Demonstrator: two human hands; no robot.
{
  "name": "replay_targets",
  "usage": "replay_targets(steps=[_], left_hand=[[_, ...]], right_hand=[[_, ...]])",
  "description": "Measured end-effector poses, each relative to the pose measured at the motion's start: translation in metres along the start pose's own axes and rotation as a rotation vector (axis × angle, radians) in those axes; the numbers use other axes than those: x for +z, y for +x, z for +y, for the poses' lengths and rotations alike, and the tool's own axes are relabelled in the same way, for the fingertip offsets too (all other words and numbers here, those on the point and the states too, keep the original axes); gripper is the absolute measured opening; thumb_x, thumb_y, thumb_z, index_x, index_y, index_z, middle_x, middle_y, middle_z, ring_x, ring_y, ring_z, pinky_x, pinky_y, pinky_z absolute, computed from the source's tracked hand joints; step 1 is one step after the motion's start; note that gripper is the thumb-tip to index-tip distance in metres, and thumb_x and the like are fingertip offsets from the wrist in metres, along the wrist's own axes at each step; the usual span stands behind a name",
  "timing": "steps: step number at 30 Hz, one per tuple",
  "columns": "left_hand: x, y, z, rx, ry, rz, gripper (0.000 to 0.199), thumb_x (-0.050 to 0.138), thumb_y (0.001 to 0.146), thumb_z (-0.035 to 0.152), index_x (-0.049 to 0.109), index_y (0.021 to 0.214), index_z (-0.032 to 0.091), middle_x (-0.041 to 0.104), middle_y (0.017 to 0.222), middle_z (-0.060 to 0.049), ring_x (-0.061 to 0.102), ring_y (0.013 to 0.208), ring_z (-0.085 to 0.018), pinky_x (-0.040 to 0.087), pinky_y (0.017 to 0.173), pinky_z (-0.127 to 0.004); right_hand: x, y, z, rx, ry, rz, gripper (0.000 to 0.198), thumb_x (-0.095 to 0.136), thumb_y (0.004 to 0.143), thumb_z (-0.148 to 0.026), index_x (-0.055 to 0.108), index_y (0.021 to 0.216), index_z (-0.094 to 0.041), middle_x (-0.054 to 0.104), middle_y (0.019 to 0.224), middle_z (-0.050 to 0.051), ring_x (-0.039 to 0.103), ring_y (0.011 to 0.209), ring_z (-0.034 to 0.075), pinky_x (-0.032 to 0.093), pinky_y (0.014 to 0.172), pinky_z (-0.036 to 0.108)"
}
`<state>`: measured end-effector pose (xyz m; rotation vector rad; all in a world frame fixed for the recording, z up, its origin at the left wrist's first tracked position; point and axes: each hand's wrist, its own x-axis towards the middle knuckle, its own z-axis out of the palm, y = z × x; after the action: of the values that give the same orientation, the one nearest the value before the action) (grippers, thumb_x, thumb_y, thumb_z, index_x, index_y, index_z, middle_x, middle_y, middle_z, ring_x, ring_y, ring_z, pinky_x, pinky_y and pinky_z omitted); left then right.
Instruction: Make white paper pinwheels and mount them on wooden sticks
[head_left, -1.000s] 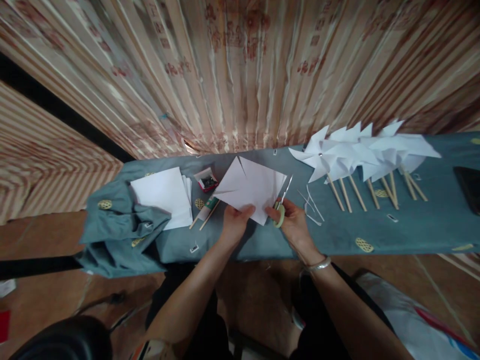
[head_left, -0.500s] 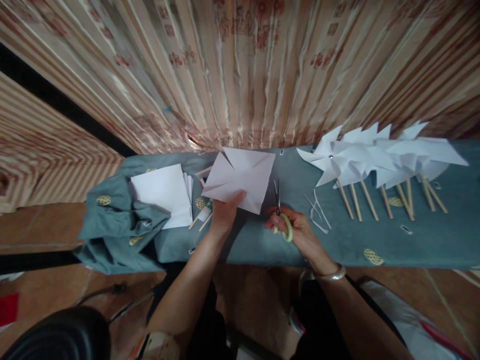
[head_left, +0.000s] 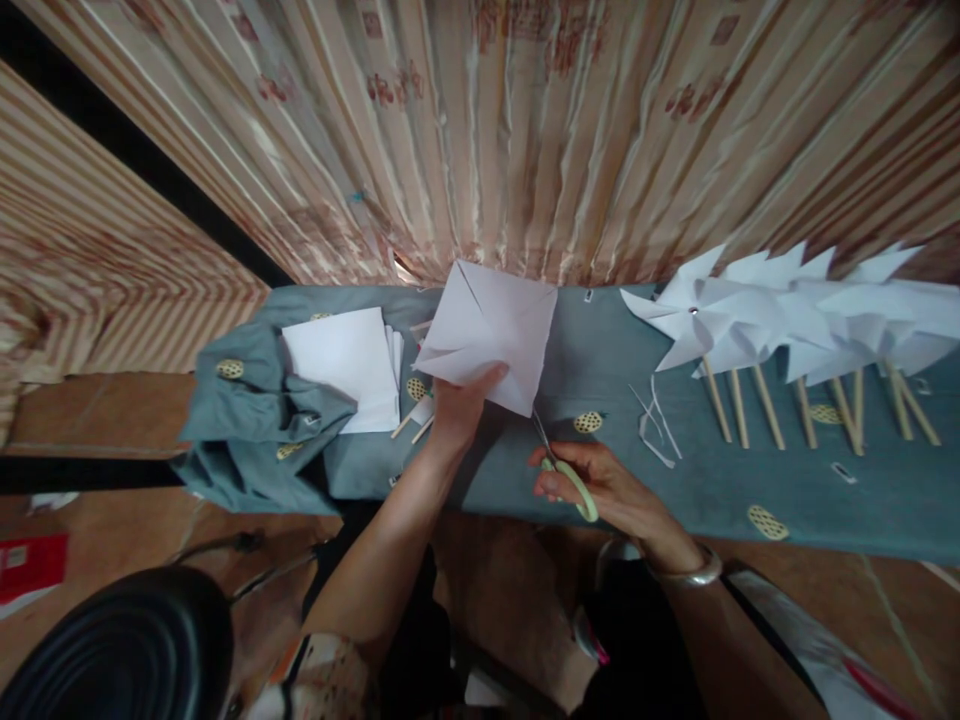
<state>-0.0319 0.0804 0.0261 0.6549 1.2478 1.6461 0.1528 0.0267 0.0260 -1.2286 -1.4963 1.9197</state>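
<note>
My left hand [head_left: 466, 405] grips a square white sheet of paper [head_left: 499, 318] by its near edge, thumb on top. Cuts run inward from the sheet's corners. In my right hand [head_left: 592, 475] is a pair of scissors [head_left: 568, 472] with pale green handles; its blades point up at the sheet's near right corner. Whether they touch the paper I cannot tell. Right of the scissors lie thin paper strips [head_left: 657, 428]. Finished white paper pinwheels [head_left: 787, 312] on wooden sticks [head_left: 766, 408] lie overlapping at the right.
A stack of white paper [head_left: 341, 360] lies left of my left hand, with sticks and small items partly hidden beside it. A grey-green cloth [head_left: 675, 510] covers the narrow table. Behind hangs a patterned curtain [head_left: 510, 150]. A black round stool [head_left: 127, 640] stands at lower left.
The scissors have tilted, and their tips now meet the sheet's near right corner in view. The sheet has turned slightly. The whole view has shifted, moving the pinwheels rightward in it.
</note>
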Motion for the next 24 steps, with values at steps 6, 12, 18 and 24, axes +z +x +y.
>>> replay_targets(steps=[6,12,18,24], left_hand=[[-0.003,0.003,0.004,0.031,-0.031,0.024,0.055,0.082,0.057,0.019,0.063,0.108,0.020,0.073,0.096,-0.002,0.068,0.092,-0.018,0.052,0.090,-0.033],[-0.006,0.001,0.003,0.036,-0.066,0.038,0.056,0.082,0.056,0.018,0.062,0.109,0.017,0.073,0.100,-0.005,0.068,0.092,-0.018,0.051,0.091,-0.033],[-0.007,0.000,0.002,0.040,-0.059,0.029,0.054,0.081,0.059,0.018,0.062,0.109,0.017,0.073,0.101,-0.006,0.067,0.094,-0.019,0.051,0.090,-0.033],[-0.011,0.002,0.004,0.064,-0.042,0.048,0.053,0.083,0.057,0.021,0.064,0.107,0.018,0.074,0.098,-0.005,0.068,0.098,-0.022,0.051,0.092,-0.035]], right_hand=[[-0.002,-0.002,-0.007,0.039,0.001,-0.031,0.046,0.076,0.070,-0.057,0.069,0.091,-0.017,0.067,0.072,0.003,0.057,0.061,0.013,0.045,0.054,0.024],[0.000,-0.004,-0.009,0.023,0.002,-0.056,0.044,0.076,0.070,-0.056,0.069,0.091,-0.018,0.066,0.071,0.002,0.057,0.061,0.013,0.046,0.054,0.024],[0.003,-0.006,-0.015,0.018,-0.014,-0.053,0.048,0.074,0.071,-0.058,0.068,0.096,-0.018,0.066,0.073,0.003,0.058,0.065,0.015,0.048,0.059,0.027],[0.002,-0.011,-0.011,0.027,-0.068,-0.057,0.043,0.071,0.076,-0.056,0.068,0.096,-0.017,0.066,0.074,0.003,0.058,0.066,0.015,0.047,0.059,0.028]])
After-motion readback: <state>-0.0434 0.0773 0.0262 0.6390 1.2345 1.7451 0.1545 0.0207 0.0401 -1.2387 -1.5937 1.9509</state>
